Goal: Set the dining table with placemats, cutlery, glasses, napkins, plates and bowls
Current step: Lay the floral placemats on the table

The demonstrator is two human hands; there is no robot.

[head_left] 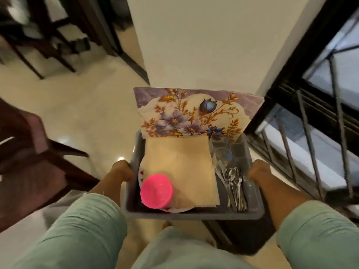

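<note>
A person in pale green sleeves carries a grey plastic tub in front of their body, seen from above. The left hand grips the tub's left rim with fingers curled over the edge; the right hand grips the right rim the same way. The fingertips of both hands are hidden inside or under the tub walls.

Inside the tub, a flat stack of beige napkins covers most of the left and middle; how many lie in it cannot be counted. Beneath the napkins, only a thin curved white edge of a plate with red marks shows, so the number of plates is unclear. One round, bright pink plastic object, possibly an upturned bowl or cup, sits at the near left corner on top of the napkins.

At the far end, a stiff floral placemat stands tilted against the tub, printed with purple and blue flowers and gold leaves; any others behind it are hidden. On the right side lie clear drinking glasses, blurred and hard to count, and nearer the person a bundle of shiny metal spoons, several, overlapping.

Around the tub are a glossy cream floor, a pale wall, dark wooden chairs at left, and a black-framed window grille at right, all motion-blurred.
</note>
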